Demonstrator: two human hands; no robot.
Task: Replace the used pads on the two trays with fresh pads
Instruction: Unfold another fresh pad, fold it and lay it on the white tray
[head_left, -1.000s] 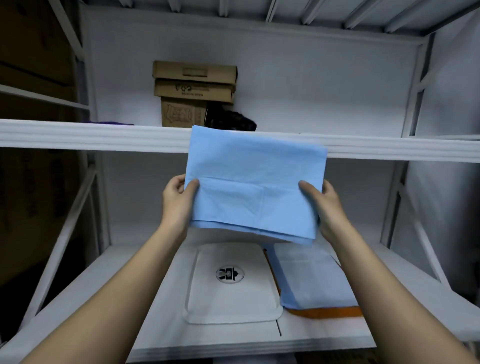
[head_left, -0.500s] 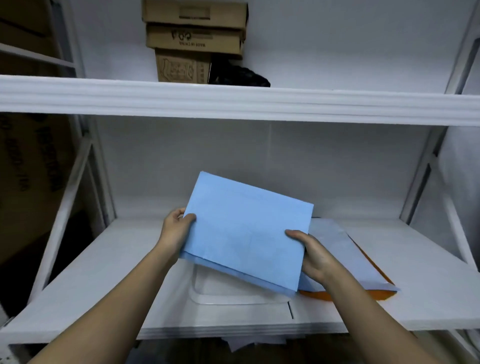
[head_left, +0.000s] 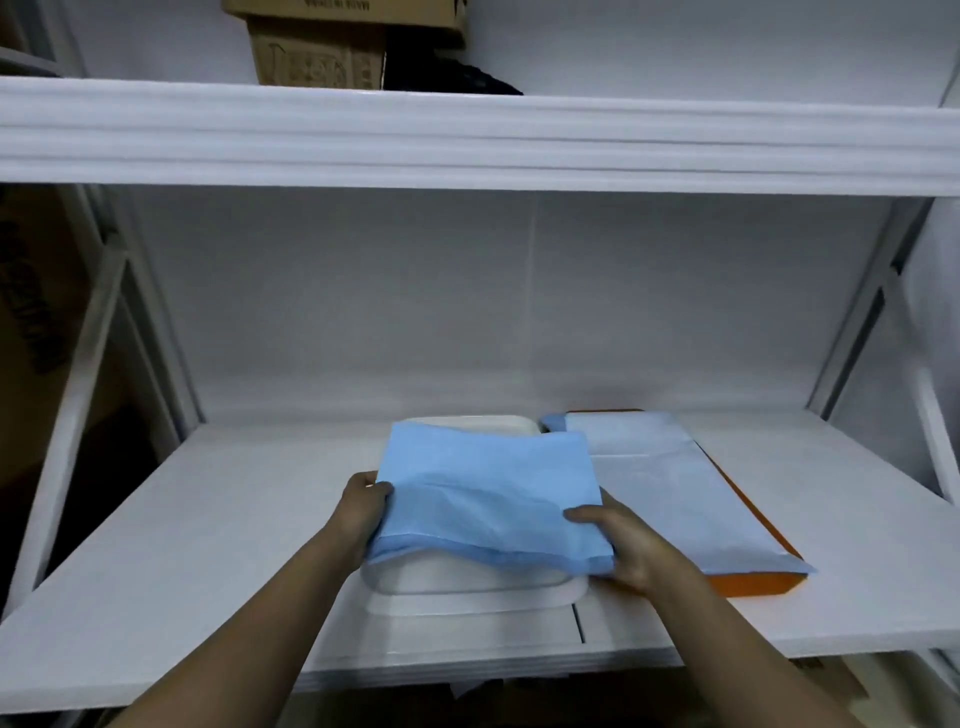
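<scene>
A folded blue pad (head_left: 488, 493) lies draped over the white tray (head_left: 467, 587) on the lower shelf. My left hand (head_left: 363, 512) grips the pad's left edge, thumb on top. My right hand (head_left: 618, 540) grips its near right corner, thumb on top. The pad covers most of the tray; only the tray's front rim and far edge show. To the right sits an orange tray (head_left: 753, 582) with a pale blue pad (head_left: 670, 488) spread over it.
The white lower shelf (head_left: 208, 545) runs left and right of the trays. The upper shelf edge (head_left: 467, 140) hangs overhead, with cardboard boxes (head_left: 322, 52) and a dark object (head_left: 457, 78) on it. Metal uprights (head_left: 872, 322) flank both sides.
Both hands have lowered the blue pad from in front of the upper shelf down onto the white tray. The view has tilted down toward the lower shelf.
</scene>
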